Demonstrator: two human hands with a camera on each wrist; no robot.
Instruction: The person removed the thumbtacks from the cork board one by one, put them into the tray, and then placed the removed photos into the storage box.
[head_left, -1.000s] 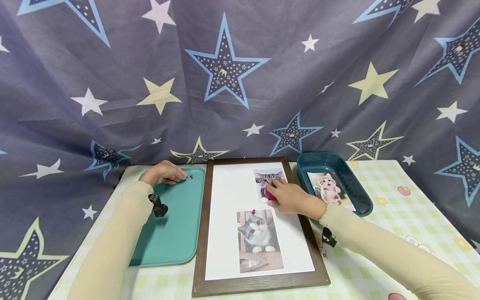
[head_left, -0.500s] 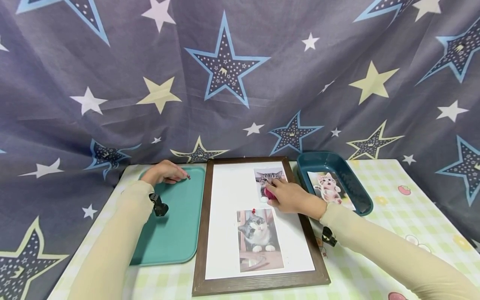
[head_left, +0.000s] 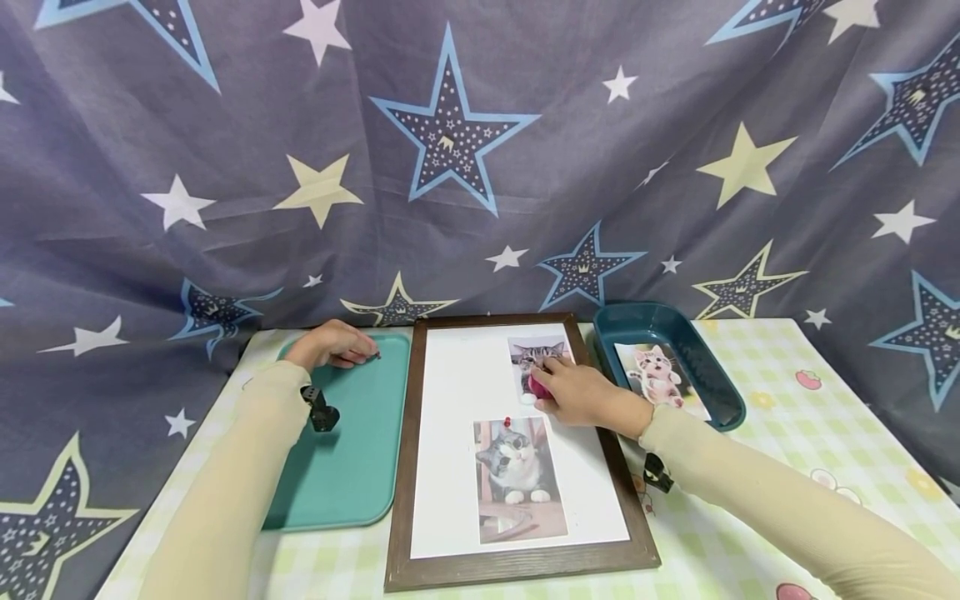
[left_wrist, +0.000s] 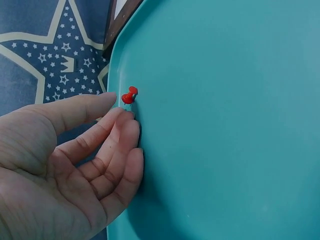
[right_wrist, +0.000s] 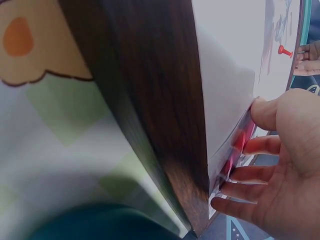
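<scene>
thumb and fingers of the left hand [head_left: 335,343] are a little apart, with the tips right beside a small red pin [left_wrist: 130,95]. i cannot tell if they touch it. that pin is on the green tray [head_left: 345,467], near the far edge. right hand [head_left: 577,393] fingers are almost straight and not pinching, and they rest on the top cat picture [head_left: 527,357] and cover part of it. a pink patch [head_left: 537,388] shows by those fingers, and i cannot tell what it is. the top cat picture is on a white board [head_left: 457,375] with a brown frame [head_left: 525,571]. lower down on the board is a big cat picture [head_left: 520,483], with another red pin [head_left: 507,422] at its top edge. on the other side of the frame is a dark blue tray [head_left: 716,392] with a kitten picture [head_left: 656,379] in it. under it all is a green and white checked cloth [head_left: 787,408], and behind hangs a star curtain [head_left: 247,125].
</scene>
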